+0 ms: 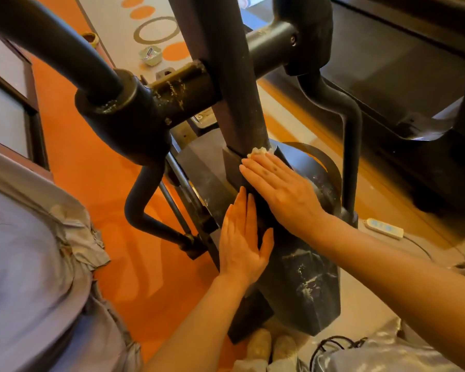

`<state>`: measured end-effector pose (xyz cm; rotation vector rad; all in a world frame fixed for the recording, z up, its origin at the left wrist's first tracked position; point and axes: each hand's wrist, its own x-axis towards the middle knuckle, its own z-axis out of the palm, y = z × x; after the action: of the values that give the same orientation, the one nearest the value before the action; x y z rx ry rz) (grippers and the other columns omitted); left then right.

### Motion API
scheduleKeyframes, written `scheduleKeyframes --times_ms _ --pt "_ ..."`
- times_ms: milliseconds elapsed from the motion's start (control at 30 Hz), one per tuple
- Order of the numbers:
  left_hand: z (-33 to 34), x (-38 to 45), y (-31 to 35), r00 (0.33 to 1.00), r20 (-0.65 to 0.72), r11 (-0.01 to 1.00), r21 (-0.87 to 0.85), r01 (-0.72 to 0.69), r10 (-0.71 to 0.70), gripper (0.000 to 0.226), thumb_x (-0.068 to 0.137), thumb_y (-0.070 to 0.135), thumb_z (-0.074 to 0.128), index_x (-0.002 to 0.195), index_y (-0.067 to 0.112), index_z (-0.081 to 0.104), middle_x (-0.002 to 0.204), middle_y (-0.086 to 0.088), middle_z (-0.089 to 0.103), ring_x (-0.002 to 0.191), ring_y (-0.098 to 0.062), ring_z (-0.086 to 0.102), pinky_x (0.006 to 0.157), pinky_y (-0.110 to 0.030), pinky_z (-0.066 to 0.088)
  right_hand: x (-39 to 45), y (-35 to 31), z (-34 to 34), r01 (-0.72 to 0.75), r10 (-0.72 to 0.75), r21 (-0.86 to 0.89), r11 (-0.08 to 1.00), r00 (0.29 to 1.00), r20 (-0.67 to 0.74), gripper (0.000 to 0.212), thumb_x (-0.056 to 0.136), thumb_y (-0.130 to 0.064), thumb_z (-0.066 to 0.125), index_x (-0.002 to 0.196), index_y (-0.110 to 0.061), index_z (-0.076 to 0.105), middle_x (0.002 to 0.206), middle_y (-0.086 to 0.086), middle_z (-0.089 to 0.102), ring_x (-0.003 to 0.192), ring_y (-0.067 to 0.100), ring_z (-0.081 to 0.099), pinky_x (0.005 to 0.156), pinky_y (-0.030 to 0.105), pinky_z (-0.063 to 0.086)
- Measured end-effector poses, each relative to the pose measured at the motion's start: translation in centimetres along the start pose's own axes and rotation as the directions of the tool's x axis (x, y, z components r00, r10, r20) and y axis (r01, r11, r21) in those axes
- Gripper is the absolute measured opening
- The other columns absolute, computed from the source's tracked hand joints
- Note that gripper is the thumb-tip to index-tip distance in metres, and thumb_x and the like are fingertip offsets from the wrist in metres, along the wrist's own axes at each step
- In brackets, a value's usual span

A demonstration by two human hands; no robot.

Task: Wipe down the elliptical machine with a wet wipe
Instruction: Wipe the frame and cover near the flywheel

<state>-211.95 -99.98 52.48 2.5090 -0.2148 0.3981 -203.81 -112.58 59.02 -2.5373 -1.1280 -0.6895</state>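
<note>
Right hand [281,193] presses wet wipe [258,151] beneath fingertips.

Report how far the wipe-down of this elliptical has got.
Little looks finished: whitish streaks still mark the lower housing and dusty specks sit on the crossbar joint. In hand: the right hand presses the wet wipe flat at the base of the upright post, while the left hand rests on the housing. Left: housing, joint, handlebar tubes.
</note>
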Motion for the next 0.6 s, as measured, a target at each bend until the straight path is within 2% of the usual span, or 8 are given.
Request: scheduleKeyframes --times_ms 100,233,333,433,533,600 --pt "-0.1 -0.2 0.1 0.999 0.05 0.998 0.062 0.006 -0.009 0.072 0.098 0.043 0.041 0.155 0.011 0.012 0.163 -0.008 0.008 0.149 -0.024 0.017 0.12 -0.045 0.022 -0.5 1.3 -1.2 0.02 -0.025 0.092 0.996 0.998 0.051 0.04 0.095 -0.011 0.043 0.133 -0.002 0.054 0.138 0.016 0.053 0.132 0.029 0.045 0.109 0.042 0.034" --pt "-0.3 -0.2 0.0 0.994 0.105 0.989 0.145 -0.007 -0.008 0.072 0.099 0.045 0.036 0.155 0.011 0.005 0.164 -0.009 0.003 0.151 -0.021 0.008 0.123 -0.033 0.004 -1.2 2.1 -1.8 -0.127 0.129 0.175 0.976 0.992 -0.002 0.04 0.099 -0.013 0.038 0.134 -0.002 0.054 0.141 0.015 0.05 0.135 0.028 0.043 0.108 0.042 0.041" --pt "-0.4 0.0 -0.1 0.993 0.116 0.987 0.158 -0.002 -0.016 0.068 0.102 0.049 0.027 0.155 0.011 0.008 0.164 -0.011 0.005 0.151 -0.023 0.01 0.123 -0.033 0.004 -0.9 0.5 -0.8 -0.179 0.186 0.132 0.975 0.982 -0.044 0.038 0.097 -0.008 0.042 0.133 -0.003 0.055 0.14 0.014 0.051 0.135 0.027 0.041 0.11 0.042 0.039" --pt "-0.5 -0.1 0.0 0.994 0.11 0.993 0.115 -0.009 -0.004 0.068 0.102 0.05 0.024 0.156 0.01 0.011 0.164 -0.009 0.005 0.151 -0.022 0.011 0.123 -0.034 0.005 -0.6 0.2 -0.8 -0.133 0.134 0.013 0.991 0.989 -0.067 0.037 0.104 -0.012 0.032 0.13 -0.003 0.058 0.135 0.015 0.055 0.132 0.028 0.045 0.11 0.041 0.037" --pt "-0.5 -0.1 0.1 0.996 0.09 0.996 0.088 0.016 -0.023 0.067 0.102 0.05 0.026 0.156 0.014 0.01 0.164 -0.007 0.007 0.151 -0.02 0.011 0.123 -0.032 0.004 -0.1 0.4 -1.1 -0.064 0.06 -0.082 0.995 0.997 -0.047 0.035 0.097 -0.012 0.043 0.127 -0.002 0.06 0.131 0.016 0.059 0.126 0.031 0.051 0.108 0.042 0.035" --pt "-0.5 -0.2 0.1 0.995 0.09 0.996 0.083 0.031 -0.038 0.067 0.102 0.05 0.028 0.156 0.015 0.01 0.164 -0.006 0.009 0.151 -0.018 0.01 0.123 -0.033 0.006 0.2 0.3 -1.3 -0.061 0.057 -0.064 0.996 0.996 -0.065 0.035 0.094 -0.012 0.048 0.124 -0.002 0.062 0.128 0.016 0.061 0.123 0.033 0.055 0.105 0.042 0.04"
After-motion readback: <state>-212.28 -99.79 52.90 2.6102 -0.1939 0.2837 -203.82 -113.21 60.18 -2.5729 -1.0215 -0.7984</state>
